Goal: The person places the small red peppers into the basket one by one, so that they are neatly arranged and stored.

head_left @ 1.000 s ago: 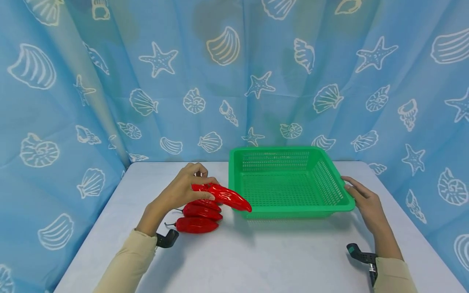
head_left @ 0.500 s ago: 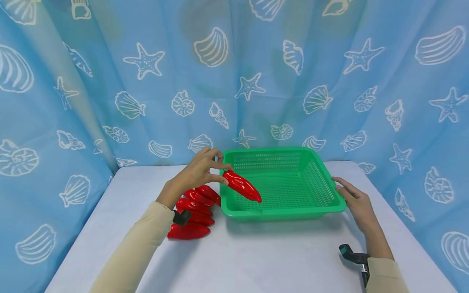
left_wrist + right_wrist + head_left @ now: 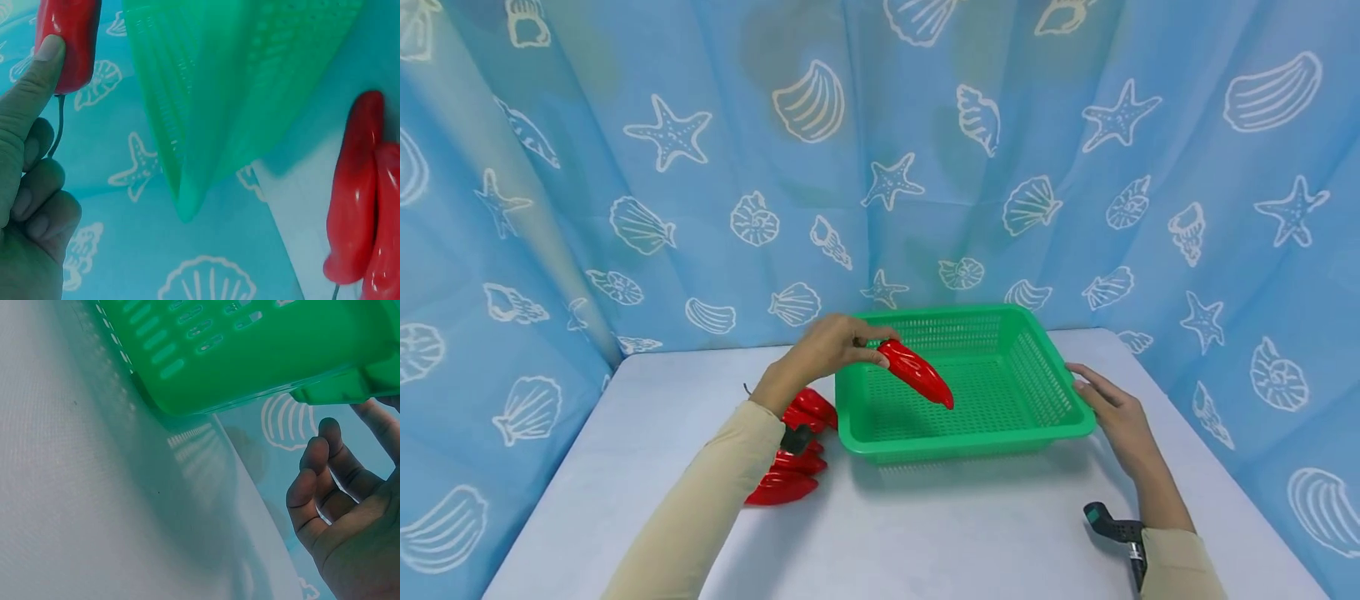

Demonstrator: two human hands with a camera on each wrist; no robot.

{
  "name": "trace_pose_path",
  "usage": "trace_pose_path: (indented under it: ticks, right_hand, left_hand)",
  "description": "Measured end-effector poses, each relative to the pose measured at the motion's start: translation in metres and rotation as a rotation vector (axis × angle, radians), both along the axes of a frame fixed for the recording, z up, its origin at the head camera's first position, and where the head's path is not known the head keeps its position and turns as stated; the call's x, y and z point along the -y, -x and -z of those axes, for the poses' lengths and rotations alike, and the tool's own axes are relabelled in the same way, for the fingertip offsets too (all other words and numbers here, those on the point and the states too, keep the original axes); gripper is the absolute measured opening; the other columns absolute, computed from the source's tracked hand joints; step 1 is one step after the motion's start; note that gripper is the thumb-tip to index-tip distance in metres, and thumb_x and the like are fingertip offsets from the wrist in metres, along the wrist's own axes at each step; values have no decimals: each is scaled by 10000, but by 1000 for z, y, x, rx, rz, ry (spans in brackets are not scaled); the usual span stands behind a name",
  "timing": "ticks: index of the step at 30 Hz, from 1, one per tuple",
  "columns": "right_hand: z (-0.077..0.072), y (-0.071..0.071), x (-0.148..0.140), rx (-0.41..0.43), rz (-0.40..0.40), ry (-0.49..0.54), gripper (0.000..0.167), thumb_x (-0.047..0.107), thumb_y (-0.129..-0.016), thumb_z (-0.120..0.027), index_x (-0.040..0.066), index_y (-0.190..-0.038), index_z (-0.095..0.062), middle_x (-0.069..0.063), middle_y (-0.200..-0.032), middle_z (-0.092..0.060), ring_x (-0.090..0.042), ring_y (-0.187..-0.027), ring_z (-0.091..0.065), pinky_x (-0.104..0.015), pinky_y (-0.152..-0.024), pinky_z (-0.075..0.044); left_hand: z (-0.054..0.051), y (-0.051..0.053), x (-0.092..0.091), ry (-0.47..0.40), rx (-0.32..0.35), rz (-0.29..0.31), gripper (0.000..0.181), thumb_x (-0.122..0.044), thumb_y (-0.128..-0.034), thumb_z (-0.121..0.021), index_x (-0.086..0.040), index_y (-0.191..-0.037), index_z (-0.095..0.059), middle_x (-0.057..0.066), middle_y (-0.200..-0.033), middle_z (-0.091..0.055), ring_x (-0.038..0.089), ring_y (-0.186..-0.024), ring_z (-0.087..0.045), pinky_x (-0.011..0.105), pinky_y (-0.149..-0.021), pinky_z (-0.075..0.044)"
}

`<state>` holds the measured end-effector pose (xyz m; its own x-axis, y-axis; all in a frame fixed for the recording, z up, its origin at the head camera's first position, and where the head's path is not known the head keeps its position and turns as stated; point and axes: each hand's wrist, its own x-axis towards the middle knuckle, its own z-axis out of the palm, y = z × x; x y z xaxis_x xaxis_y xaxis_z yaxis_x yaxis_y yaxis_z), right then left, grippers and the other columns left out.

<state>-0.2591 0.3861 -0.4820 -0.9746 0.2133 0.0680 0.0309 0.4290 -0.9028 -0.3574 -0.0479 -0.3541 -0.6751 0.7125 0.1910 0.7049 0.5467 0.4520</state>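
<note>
Red pepper (image 3: 917, 373) over the basket (image 3: 966, 442)

Head: my left hand (image 3: 831, 346), reaching forward, pinches the pepper; my right hand (image 3: 1118, 417) touches the basket's right rim. Left wrist: my thumb lies against the pepper. Right wrist: three fingers (image 3: 314, 456) curl loosely; whether I grip, I cannot tell.

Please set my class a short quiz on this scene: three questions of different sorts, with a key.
1. Multiple choice: in the head view, which way does the tip of the red pepper held in the left grip point?
A) straight up
B) to the lower right
C) to the upper left

2. True or false: the right grip is at the right-hand rim of the green basket.

3. Open question: in the head view, what lies on the white table just left of the basket?

Key:
1. B
2. True
3. More red peppers, partly hidden by the left sleeve.
</note>
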Motion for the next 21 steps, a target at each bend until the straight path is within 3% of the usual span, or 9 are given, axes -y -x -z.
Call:
trace_pose_path:
  ticks: [4,8,13,18,21]
  right_hand:
    - [0,0,1,7,9,-1,624,594,-975,-510,278,-1510,-459,-127,-1596,-318,-427,-1475,-199,-752,-1044,-206]
    - [1,0,0,3,15,10,628,593,-970,-522,274,-1508,-463,-138,-1592,-323,-433,-1462,-233,-738,-1050,-225]
    - [1,0,0,-4,5,23,638,576,-971,-536,249,-1513,-458,-134,-1597,-314,-426,-1459,-246,-724,-1057,-237]
    - [1,-1,2,-6,2,41,629,553,-975,-551,234,-1510,-462,-133,-1588,-333,-419,-1449,-276,-715,-1058,-249]
    - [1,-1,2,-7,8,45,619,558,-973,-551,248,-1503,-474,-127,-1585,-341,-408,-1455,-269,-711,-1062,-250]
  left_hand:
    - [1,2,-10,42,8,13,466,-315,-882,-744,-273,-1337,-655,-66,-893,-740,95,-589,-444,248,-546,-354]
    - [3,8,-22,51,10,42,452,-314,-876,-744,-272,-1320,-669,-63,-1133,-726,97,-677,-538,238,-578,-409]
    - [6,17,-38,54,70,88,432,-286,-878,-751,-265,-1304,-682,-80,-1092,-729,103,-698,-557,236,-608,-445]
    - [8,25,-56,81,150,142,429,-292,-886,-748,-247,-1307,-683,18,-762,-642,106,-630,-431,237,-568,-372]
    - [10,30,-68,66,225,171,413,-288,-885,-754,-251,-1292,-693,104,-687,-537,121,-606,-361,250,-557,-331]
